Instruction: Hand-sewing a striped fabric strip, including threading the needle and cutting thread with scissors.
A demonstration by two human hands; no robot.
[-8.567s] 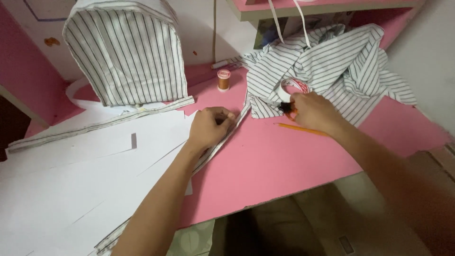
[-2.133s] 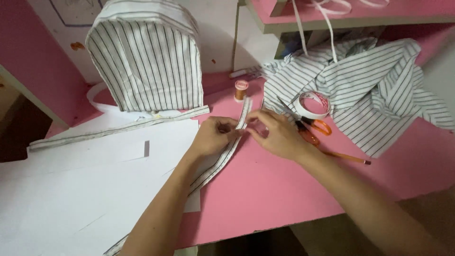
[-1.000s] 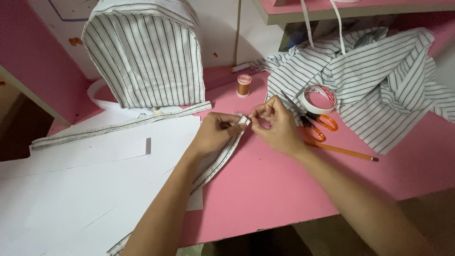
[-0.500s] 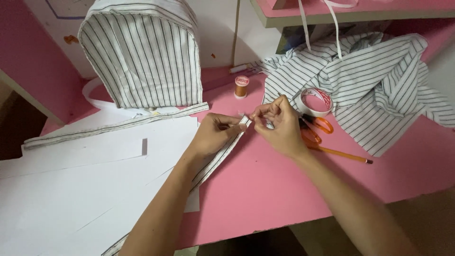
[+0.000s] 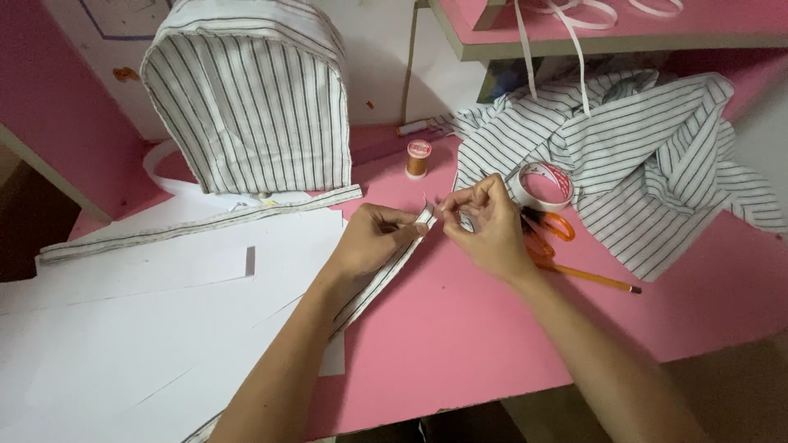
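1. Since about eight seconds back, our right hand [image 5: 488, 230] has come off the scissors side of the surface and moved in to meet our left hand [image 5: 373, 242] at the end of the striped strip [image 5: 386, 271]. Over the last second it's barely shifted, so we read this as fiddly fine work at that tip.
2. Left hand is pinching the strip's end between thumb and fingers, holding it just off the pink surface [image 5: 460, 328]. Right hand's fingertips are pressed together right beside that end, pinching something thin; could be a pin or thread, too small for us to tell.
3. Strip itself runs from the pinch back down toward us, over the edge of the white paper sheets [image 5: 148, 328].
4. Containers: honestly none to speak of. Nearest thing is the striped fabric cover [image 5: 246, 107] standing upright at the back, and we can't see inside it.
5. Loose stuff nearby: thread spool [image 5: 418, 158], tape roll [image 5: 543, 184], orange scissors [image 5: 548, 234], pencil [image 5: 595, 277], and a heap of striped cloth [image 5: 640, 164].
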